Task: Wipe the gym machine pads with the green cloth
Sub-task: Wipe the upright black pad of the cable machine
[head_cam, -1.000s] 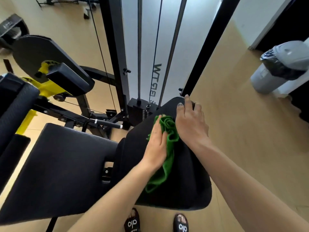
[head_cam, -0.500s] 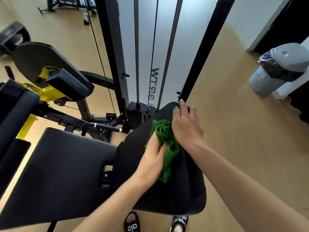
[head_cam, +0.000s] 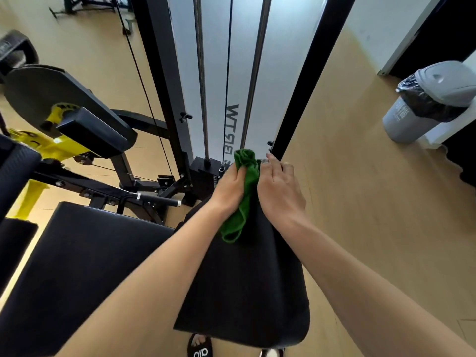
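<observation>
Head cam, looking down. Both hands sit at the far end of the black pad [head_cam: 247,287], the one nearest the person, w/ the green cloth [head_cam: 246,191] between them. Left hand [head_cam: 230,188] is clamped on the cloth, fingers curled round its bunched upper part and pressing it to the pad's far edge. Right hand [head_cam: 279,188] lies palm-down just beside it, fingers spread and draped over the pad's far right corner, touching the cloth along its left side; it holds the pad, not the cloth. Top of the cloth sticks up past the fingertips in a crumpled knot; the rest hangs down the pad surface in a loose fold, ending approx. at wrist level of the left arm.

Left of this pad, a second, wider black pad [head_cam: 85,274], apart from the first by a narrow gap. Further left, yellow frame part [head_cam: 49,148] w/ a smaller black block pad [head_cam: 95,132] on it. Behind the hands, weight tower [head_cam: 226,73] w/ chrome rods, cable, lettering on a white panel. Grey bin [head_cam: 432,99] w/ black liner stands well apart at far right on the wood floor [head_cam: 360,202]. Bottom edge: black sandal [head_cam: 199,347], partly under the pad.
</observation>
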`<act>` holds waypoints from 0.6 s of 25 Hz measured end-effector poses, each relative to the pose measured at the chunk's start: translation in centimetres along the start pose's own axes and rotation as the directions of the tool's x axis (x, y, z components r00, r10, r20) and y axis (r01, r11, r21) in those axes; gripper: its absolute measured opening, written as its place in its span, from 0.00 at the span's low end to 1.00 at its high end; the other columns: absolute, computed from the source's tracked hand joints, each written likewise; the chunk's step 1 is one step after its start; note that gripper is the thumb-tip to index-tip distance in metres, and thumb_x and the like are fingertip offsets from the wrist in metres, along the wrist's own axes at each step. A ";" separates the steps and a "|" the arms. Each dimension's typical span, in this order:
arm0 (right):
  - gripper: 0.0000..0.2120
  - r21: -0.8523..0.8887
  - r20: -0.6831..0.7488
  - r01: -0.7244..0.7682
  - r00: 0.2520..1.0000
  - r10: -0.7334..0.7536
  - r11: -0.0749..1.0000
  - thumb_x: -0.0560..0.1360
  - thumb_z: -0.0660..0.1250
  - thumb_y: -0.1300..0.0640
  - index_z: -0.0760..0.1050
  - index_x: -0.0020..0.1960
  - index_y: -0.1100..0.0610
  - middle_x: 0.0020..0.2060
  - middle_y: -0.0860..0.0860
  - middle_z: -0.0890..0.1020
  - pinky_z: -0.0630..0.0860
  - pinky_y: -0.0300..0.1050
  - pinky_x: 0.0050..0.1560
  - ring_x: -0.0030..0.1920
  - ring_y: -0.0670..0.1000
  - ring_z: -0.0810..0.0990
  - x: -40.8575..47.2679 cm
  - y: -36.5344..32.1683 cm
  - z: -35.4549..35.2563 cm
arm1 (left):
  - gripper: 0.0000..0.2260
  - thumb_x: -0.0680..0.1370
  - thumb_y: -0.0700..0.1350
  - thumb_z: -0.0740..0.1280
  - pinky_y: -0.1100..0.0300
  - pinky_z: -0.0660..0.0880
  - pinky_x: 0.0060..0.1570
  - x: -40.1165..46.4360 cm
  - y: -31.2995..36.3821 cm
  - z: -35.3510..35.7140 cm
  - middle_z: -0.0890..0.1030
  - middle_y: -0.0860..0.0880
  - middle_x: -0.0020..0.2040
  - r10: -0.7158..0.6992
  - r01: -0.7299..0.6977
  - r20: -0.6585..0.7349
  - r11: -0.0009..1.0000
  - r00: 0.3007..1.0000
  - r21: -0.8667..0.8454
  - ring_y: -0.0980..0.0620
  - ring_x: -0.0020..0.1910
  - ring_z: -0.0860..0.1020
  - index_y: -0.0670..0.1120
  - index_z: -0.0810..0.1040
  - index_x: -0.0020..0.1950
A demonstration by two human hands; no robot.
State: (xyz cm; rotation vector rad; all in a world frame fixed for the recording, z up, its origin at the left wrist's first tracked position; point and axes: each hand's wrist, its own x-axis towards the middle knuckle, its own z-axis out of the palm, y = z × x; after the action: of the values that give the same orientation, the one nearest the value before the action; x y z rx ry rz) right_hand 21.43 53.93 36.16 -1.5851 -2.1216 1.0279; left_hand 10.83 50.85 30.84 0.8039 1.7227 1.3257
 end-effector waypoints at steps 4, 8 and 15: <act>0.26 0.007 0.007 0.016 1.000 -0.016 1.000 0.82 0.43 0.42 0.58 0.79 0.42 0.76 0.47 0.62 0.63 0.59 0.73 0.75 0.53 0.64 -1.3 0.1 -0.1 | 0.10 0.84 0.49 0.57 0.61 0.70 0.67 -3.9 -0.3 0.1 0.78 0.57 0.59 0.016 -0.014 0.021 0.995 1.000 -0.095 0.62 0.60 0.76 0.58 0.71 0.65; 0.26 -0.034 -0.040 0.026 0.999 -0.027 0.999 0.83 0.45 0.43 0.59 0.79 0.45 0.75 0.52 0.65 0.62 0.57 0.70 0.73 0.57 0.66 -1.2 -0.5 -0.1 | 0.20 0.81 0.50 0.62 0.57 0.57 0.76 -15.6 -5.2 -0.5 0.68 0.65 0.73 0.062 -0.052 0.077 0.990 0.995 -0.127 0.63 0.74 0.63 0.71 0.64 0.67; 0.28 -0.252 -0.030 0.075 0.996 -0.085 0.965 0.84 0.50 0.49 0.49 0.82 0.51 0.80 0.56 0.55 0.62 0.56 0.72 0.76 0.62 0.61 -2.8 0.8 0.4 | 0.26 0.80 0.55 0.57 0.50 0.54 0.78 -22.9 -9.8 0.8 0.63 0.58 0.77 0.068 -0.065 0.037 0.994 0.997 -0.093 0.61 0.77 0.58 0.56 0.58 0.79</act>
State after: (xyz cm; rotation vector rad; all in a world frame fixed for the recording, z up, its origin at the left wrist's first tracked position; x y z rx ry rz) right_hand 22.71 51.28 35.83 -1.5982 -2.3420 0.7176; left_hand 22.31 29.29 26.14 0.8356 1.6040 1.4138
